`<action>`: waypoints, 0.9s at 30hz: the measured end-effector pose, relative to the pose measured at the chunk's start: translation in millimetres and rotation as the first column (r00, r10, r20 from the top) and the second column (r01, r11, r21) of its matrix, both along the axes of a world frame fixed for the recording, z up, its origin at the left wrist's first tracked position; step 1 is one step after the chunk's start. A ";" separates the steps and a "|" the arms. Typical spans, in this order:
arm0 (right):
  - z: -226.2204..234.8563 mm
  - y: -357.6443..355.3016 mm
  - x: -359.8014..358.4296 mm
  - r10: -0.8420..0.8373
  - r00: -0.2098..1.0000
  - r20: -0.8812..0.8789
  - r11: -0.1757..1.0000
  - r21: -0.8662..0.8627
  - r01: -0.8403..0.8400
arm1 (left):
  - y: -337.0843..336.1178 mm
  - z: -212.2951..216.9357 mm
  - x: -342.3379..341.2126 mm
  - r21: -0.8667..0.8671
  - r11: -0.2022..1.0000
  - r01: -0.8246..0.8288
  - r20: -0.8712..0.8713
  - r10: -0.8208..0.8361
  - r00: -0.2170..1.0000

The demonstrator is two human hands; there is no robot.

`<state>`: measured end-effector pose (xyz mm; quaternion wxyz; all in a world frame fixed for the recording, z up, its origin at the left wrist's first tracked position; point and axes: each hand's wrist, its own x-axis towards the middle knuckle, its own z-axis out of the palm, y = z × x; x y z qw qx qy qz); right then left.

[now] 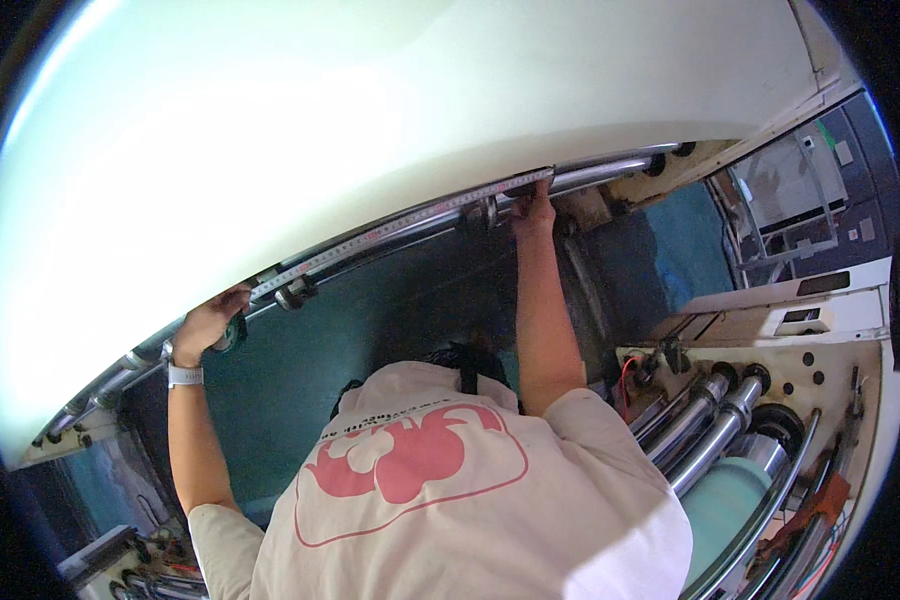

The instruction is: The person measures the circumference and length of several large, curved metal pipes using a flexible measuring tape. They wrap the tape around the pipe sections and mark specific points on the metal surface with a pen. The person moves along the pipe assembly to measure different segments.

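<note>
A tape measure's pale blade (370, 237) stretches along shiny metal rods (400, 240), below the edge of a large white curved surface (370, 110). My left hand (210, 325) closes around the dark green case (232, 335) at the blade's left end; a light band sits on that wrist. At the far right end, my right hand (535, 208) reaches up, its fingers closed at the blade's tip against the rods. Dark ring-like collars sit on the rods between my hands, one (295, 293) close to my left hand, another (480, 213) beside my right.
On the right stands a machine side frame (830, 370) with chrome rollers (715, 430) and a pale green roller (730, 510). Blue-green floor (280, 400) shows below the rods. More rollers (160, 580) lie at the lower left. A framed white panel (790, 185) stands far right.
</note>
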<state>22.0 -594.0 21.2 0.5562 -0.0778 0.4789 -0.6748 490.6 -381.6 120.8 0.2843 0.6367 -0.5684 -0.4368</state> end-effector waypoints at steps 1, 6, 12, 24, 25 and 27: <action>-1.9 -1.9 -7.7 -0.002 1.000 0.009 1.000 0.007 0.002 | -3.8 -3.3 -3.2 0.020 1.000 0.004 -0.023 -0.004 1.000; -12.8 -9.9 -32.4 0.058 0.998 0.014 0.998 0.001 -0.058 | -17.7 -11.6 -12.9 -0.097 0.988 0.117 0.076 -0.110 0.991; 0.1 13.2 -69.6 -0.012 0.959 -0.285 0.978 -0.201 -0.047 | -18.0 -14.4 -19.6 -0.075 0.995 0.067 0.034 -0.065 0.997; -61.6 -66.6 -119.2 -0.175 0.812 -0.557 0.841 -0.513 -0.171 | -21.7 -4.2 -11.7 -0.165 0.977 0.136 0.298 -0.082 0.951; -40.1 -49.9 -91.0 0.027 0.979 -0.201 0.910 -0.401 -0.108 | -7.5 -2.5 -5.0 -0.100 0.994 0.052 0.395 -0.009 0.919; -20.3 -36.7 -94.9 -0.033 0.771 -0.636 0.917 -0.326 -0.229 | -11.8 -2.0 6.3 -0.096 0.991 0.097 0.260 -0.069 0.963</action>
